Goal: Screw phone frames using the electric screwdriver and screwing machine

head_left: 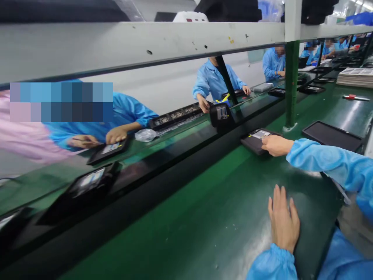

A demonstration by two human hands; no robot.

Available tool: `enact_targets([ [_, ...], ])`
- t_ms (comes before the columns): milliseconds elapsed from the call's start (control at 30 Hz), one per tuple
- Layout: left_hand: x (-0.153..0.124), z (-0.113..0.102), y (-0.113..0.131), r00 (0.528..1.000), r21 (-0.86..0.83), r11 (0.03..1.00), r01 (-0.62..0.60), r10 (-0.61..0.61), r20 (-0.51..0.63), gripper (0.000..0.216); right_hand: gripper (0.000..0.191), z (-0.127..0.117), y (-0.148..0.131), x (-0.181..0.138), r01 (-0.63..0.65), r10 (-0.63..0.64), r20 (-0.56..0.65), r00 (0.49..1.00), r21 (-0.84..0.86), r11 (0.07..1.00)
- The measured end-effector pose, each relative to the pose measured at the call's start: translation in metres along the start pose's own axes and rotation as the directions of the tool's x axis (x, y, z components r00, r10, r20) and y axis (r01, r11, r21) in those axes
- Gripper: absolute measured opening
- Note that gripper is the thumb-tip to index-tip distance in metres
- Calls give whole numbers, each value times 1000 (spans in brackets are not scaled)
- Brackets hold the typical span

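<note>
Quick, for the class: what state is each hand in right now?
Left hand: open, flat on the green bench, holding nothing.
Right hand: fingers curled on the black device; whether it grips cannot be told.

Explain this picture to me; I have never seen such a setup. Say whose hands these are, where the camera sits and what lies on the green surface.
No machine here: a person works bare-handed, and the one camera sits on their head, looking down, so both blue-sleeved arms are their own. The left hand lies flat and open on the green table, holding nothing. The right hand rests on the edge of a dark flat device; whether it grips is unclear. Beside it lies a dark tray, farther off a red-handled tool. Across the black strip, other people in blue coats handle similar devices.
</note>
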State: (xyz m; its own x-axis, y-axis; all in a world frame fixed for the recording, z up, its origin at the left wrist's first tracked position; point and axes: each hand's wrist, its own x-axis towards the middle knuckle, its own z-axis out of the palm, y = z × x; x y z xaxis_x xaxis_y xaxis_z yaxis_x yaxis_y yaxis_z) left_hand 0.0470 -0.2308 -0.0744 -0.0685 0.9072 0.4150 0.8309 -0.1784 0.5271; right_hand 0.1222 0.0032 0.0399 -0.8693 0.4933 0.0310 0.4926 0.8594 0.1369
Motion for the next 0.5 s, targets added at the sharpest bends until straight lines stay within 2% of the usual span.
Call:
enact_targets([
  [33, 3, -3, -2, 992, -46, 999, 6, -12, -127, 42, 16, -3, -15, -19, 34, -34, 3, 999, 4, 999],
  [100, 10, -14, -4, 927, -127, 992, 11, -58, -370, 41, 19, -4, -50, -63, 74, -74, 13, 997, 16, 997],
  [167, 18, -28, 1, 866, -240, 970, 39, -152, -476, 40, 18, 2, -88, -109, 101, -102, 15, 995, 42, 994],
  [200, 21, -35, 5, 855, -339, 938, 77, -237, -462, 40, 18, 7, -107, -132, 113, -113, -4, 994, 64, 991],
  [233, 23, -42, 10, 848, -471, 872, 134, -347, -402, 41, 18, 13, -125, -153, 124, -121, -38, 992, 93, 988],
  [267, 24, -48, 16, 836, -613, 762, 207, -464, -294, 42, 20, 20, -141, -172, 131, -121, -85, 989, 125, 983],
  [333, 22, -57, 22, 775, -804, 443, 397, -630, 35, 42, 19, 34, -166, -201, 139, -106, -184, 977, 181, 973],
  [367, 20, -61, 21, 731, -815, 294, 499, -648, 214, 42, 15, 40, -173, -211, 140, -93, -220, 971, 207, 968],
  [400, 18, -64, 18, 687, -778, 198, 596, -627, 367, 41, 14, 45, -177, -219, 139, -79, -250, 965, 234, 962],
  [433, 16, -65, 12, 656, -711, 182, 680, -584, 478, 41, 16, 49, -178, -225, 127, -52, -278, 959, 260, 957],
  [467, 16, -66, 4, 654, -646, 237, 725, -532, 538, 41, 22, 52, -176, -229, 94, -4, -305, 952, 281, 955],
  [500, 17, -65, -3, 676, -590, 341, 732, -472, 566, 40, 30, 55, -173, -231, 40, 63, -331, 942, 294, 955],
])
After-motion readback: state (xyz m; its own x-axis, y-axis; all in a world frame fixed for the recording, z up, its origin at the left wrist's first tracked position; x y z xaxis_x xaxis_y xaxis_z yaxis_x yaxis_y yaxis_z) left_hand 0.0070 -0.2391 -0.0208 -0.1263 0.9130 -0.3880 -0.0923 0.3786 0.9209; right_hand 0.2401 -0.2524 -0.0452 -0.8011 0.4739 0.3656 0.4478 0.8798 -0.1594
